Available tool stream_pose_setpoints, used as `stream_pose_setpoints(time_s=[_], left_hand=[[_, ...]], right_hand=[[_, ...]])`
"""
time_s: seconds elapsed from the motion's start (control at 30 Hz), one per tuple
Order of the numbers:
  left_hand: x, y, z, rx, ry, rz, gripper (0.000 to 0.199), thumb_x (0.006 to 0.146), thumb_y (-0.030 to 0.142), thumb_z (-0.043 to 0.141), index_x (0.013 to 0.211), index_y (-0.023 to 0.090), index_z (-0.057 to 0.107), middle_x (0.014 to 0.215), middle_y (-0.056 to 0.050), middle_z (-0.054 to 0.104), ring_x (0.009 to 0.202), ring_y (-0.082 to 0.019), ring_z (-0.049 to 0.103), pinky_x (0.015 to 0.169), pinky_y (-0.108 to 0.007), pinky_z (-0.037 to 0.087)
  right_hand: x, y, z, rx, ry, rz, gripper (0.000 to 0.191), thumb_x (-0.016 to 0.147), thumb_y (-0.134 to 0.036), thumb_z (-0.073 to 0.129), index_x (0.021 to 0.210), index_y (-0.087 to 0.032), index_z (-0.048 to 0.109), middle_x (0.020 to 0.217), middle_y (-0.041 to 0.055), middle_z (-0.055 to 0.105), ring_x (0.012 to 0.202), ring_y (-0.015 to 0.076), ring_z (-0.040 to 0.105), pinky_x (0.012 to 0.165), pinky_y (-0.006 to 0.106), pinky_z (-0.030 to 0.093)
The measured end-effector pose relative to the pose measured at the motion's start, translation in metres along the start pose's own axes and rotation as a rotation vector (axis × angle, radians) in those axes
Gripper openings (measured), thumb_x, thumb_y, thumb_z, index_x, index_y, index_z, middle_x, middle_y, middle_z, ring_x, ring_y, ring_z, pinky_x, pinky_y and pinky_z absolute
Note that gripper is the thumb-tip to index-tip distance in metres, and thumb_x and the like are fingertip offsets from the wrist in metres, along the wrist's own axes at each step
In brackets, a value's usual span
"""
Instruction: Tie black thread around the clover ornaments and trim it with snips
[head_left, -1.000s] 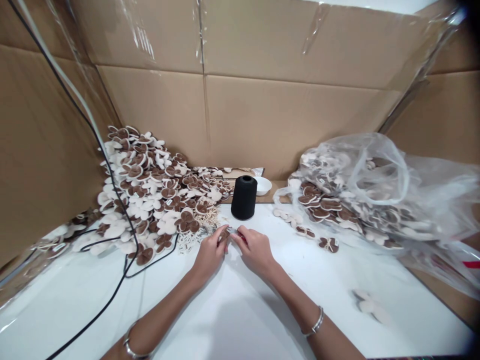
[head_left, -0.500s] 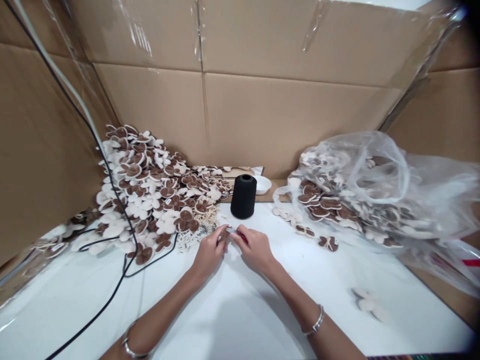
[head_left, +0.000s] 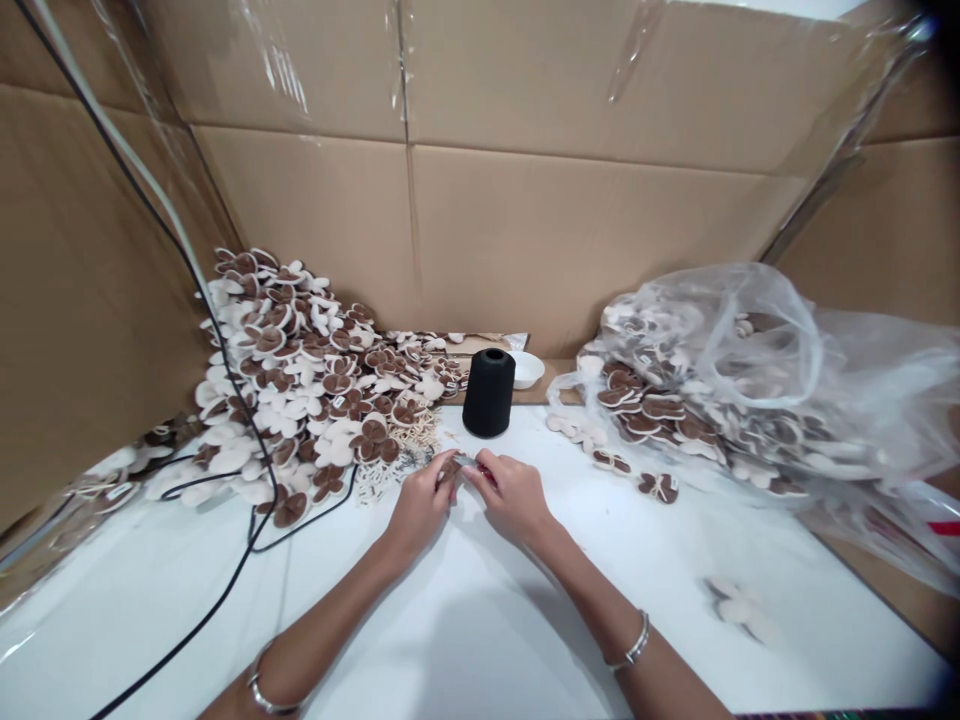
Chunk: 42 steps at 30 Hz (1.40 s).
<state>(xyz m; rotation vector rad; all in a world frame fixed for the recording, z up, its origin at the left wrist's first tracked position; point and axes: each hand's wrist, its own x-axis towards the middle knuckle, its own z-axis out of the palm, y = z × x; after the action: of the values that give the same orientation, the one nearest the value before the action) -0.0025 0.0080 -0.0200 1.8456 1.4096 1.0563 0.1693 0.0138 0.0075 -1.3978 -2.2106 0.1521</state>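
Observation:
My left hand (head_left: 421,500) is closed, fingers pinching a small brown piece (head_left: 448,468) that looks like one of the brown-and-white flower shapes; most of it is hidden. Close beside it, my right hand (head_left: 511,490) is closed round a small tool with a grey metal tip (head_left: 465,461) and a bit of red at the palm. The metal tip meets or nearly meets the brown piece. Just beyond both hands stands a black thread cone (head_left: 488,395). Small pale loose pieces (head_left: 379,482) lie left of my left hand.
A tall heap of flower shapes (head_left: 300,370) fills the back left. A clear plastic bag (head_left: 765,330) of them lies at right. A white bowl (head_left: 529,370) sits behind the cone. A black cable (head_left: 244,410) crosses the left side. Cardboard walls (head_left: 585,220) enclose the table.
Both hands stay in nearly the same place. A little more red shows in my right hand; the view has shifted slightly.

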Motion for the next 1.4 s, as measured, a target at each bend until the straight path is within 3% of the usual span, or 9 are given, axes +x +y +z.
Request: stream_pose_setpoints(time_s=[0.9, 1.03, 1.2, 1.3, 1.4], left_hand=[[0.000, 0.001, 0.000, 0.026, 0.002, -0.010, 0.034, 0.091, 0.025, 0.043, 0.122, 0.018, 0.057, 0.060, 0.002, 0.061, 0.057, -0.015, 0.056, 0.063, -0.024, 0.042], [0.000, 0.004, 0.000, 0.005, 0.012, -0.016, 0.032, 0.093, 0.028, 0.044, 0.119, 0.018, 0.058, 0.060, 0.002, 0.060, 0.056, -0.015, 0.056, 0.063, -0.025, 0.042], [0.000, 0.007, 0.000, -0.032, 0.024, -0.029, 0.032, 0.093, 0.035, 0.047, 0.119, 0.019, 0.058, 0.059, 0.002, 0.060, 0.056, -0.015, 0.057, 0.064, -0.025, 0.043], [0.001, 0.008, 0.001, -0.049, 0.032, -0.048, 0.036, 0.093, 0.039, 0.048, 0.120, 0.019, 0.058, 0.058, 0.003, 0.059, 0.056, -0.016, 0.058, 0.064, -0.026, 0.044], [0.001, 0.009, 0.001, -0.077, 0.045, -0.081, 0.037, 0.090, 0.043, 0.052, 0.117, 0.018, 0.061, 0.059, 0.002, 0.061, 0.056, -0.016, 0.058, 0.062, -0.027, 0.044]], right_hand=[[0.000, 0.002, 0.004, 0.019, 0.013, -0.008, 0.031, 0.099, -0.039, 0.039, 0.083, -0.020, 0.057, 0.068, 0.0013, 0.063, 0.062, 0.0139, 0.055, 0.056, 0.024, 0.022], [0.001, 0.001, 0.002, 0.166, 0.050, 0.082, 0.032, 0.099, -0.042, 0.037, 0.081, -0.021, 0.055, 0.066, -0.0012, 0.059, 0.059, 0.0133, 0.052, 0.057, 0.023, 0.025], [0.006, 0.010, 0.003, 0.490, 0.164, 0.311, 0.036, 0.094, -0.052, 0.041, 0.077, -0.022, 0.048, 0.059, -0.0052, 0.046, 0.056, 0.0130, 0.046, 0.057, 0.022, 0.030], [0.010, 0.017, 0.004, 0.667, 0.136, 0.412, 0.039, 0.093, -0.056, 0.038, 0.075, -0.022, 0.046, 0.057, -0.0058, 0.042, 0.054, 0.0131, 0.043, 0.055, 0.023, 0.031], [0.010, 0.019, 0.002, 0.651, 0.113, 0.415, 0.035, 0.091, -0.056, 0.043, 0.082, -0.023, 0.051, 0.056, -0.0063, 0.043, 0.054, 0.0134, 0.043, 0.054, 0.023, 0.030]])
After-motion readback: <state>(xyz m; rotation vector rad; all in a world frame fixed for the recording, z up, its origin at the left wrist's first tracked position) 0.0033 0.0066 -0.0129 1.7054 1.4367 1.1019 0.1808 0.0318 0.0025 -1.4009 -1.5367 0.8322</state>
